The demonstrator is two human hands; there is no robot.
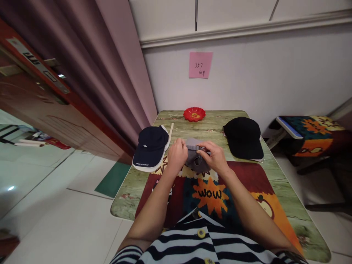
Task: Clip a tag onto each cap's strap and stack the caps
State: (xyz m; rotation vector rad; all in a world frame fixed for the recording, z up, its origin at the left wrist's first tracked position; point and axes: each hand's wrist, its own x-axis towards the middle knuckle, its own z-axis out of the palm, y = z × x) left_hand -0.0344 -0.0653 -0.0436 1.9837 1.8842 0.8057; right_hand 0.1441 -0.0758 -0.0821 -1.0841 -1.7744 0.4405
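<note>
A grey cap is held over the middle of the table, its strap and buckle turned up between my hands. My left hand is closed on the strap's left end. With thumb and fingers, my right hand pinches the strap near the buckle. A navy cap with a white-edged brim lies to the left of my left hand. Over on the right side of the table rests a black cap, with something pinkish showing under its edge.
A red scalloped dish sits at the back of the wood-patterned table. A colourful "WOW" mat lies under my forearms. A pink note is on the wall. Curtain and door stand at left, another covered table at right.
</note>
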